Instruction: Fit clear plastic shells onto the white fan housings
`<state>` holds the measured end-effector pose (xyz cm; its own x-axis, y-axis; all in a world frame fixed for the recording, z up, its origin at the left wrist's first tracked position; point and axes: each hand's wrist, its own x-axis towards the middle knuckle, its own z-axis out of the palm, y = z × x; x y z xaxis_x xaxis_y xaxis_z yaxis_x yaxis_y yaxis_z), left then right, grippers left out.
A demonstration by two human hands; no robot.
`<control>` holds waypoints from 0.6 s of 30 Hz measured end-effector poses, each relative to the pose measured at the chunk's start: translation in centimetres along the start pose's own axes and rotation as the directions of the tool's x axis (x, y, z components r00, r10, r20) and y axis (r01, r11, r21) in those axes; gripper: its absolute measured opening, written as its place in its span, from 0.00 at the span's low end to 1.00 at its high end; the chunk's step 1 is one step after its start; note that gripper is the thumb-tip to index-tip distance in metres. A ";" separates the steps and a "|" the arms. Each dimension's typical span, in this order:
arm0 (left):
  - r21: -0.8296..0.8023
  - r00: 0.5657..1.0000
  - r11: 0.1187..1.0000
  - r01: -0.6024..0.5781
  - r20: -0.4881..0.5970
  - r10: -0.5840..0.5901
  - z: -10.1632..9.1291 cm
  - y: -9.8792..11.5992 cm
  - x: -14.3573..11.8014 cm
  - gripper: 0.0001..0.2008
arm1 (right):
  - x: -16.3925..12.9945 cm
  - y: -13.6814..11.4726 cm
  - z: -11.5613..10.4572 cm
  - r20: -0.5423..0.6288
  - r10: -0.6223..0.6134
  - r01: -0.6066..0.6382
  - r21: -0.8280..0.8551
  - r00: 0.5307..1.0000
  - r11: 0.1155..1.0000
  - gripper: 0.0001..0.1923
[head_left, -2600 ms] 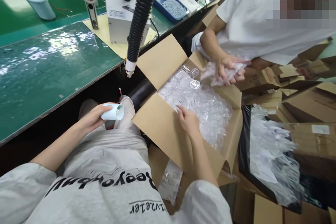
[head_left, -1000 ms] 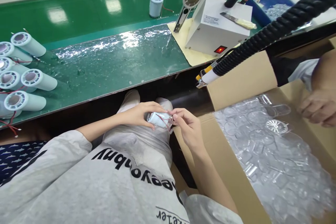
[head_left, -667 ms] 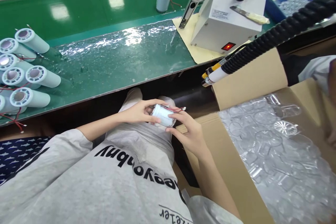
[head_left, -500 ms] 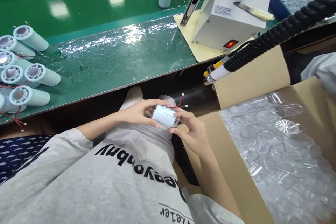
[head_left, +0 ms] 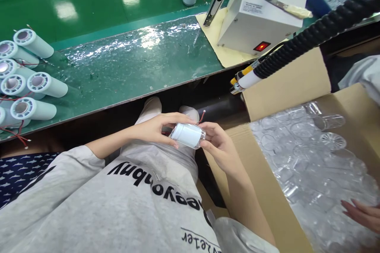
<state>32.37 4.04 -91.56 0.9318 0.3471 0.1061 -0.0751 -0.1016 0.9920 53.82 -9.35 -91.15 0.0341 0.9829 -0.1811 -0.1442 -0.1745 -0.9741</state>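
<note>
White cylinder [head_left: 189,134] lies over the lap, gripped at each end: left hand [head_left: 154,127] curled round its left end, right hand [head_left: 220,147] cupping the clear-capped right end, red wires now tucked behind.

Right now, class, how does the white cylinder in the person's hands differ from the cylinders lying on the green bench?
The held cylinder sits above the lap in both hands, left hand and right hand; the bench cylinders lie untouched in a cluster. The held one looks shorter. Both are pale, round and carry red wires.
</note>
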 end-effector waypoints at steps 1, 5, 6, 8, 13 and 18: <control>0.006 1.000 1.000 -0.003 0.001 0.003 0.0 0.0 0.0 0.35 | 0.1 -0.1 0.1 0.001 0.006 -0.006 0.016 1.000 1.000 0.21; 0.029 1.000 1.000 0.005 0.003 -0.005 0.0 0.1 0.0 0.35 | 0.4 -0.4 0.4 -0.025 0.048 -0.048 0.010 0.999 0.999 0.23; 0.034 1.000 0.999 0.006 0.002 -0.006 0.0 0.1 0.0 0.35 | 0.5 -0.4 0.5 -0.034 0.064 -0.063 0.013 0.997 0.998 0.24; 0.042 1.000 0.999 0.005 0.003 -0.005 -0.1 0.1 -0.1 0.35 | 0.6 -0.3 0.7 -0.043 0.105 -0.104 0.038 0.994 0.994 0.24; 0.069 1.000 0.997 0.014 0.001 -0.014 -0.1 0.2 -0.1 0.34 | 0.8 0.3 1.0 -0.055 0.234 -0.225 0.129 0.971 0.966 0.33; 0.052 1.000 0.998 0.021 0.008 -0.021 -0.1 0.3 -0.1 0.33 | 1.0 0.3 1.5 0.022 0.348 -0.344 0.213 0.937 0.915 0.36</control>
<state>32.24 4.03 -91.32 0.9362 0.3413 0.0846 -0.0375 -0.1423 0.9891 52.33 -8.33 -91.40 -0.0401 0.8620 -0.5053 -0.3538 -0.4852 -0.7996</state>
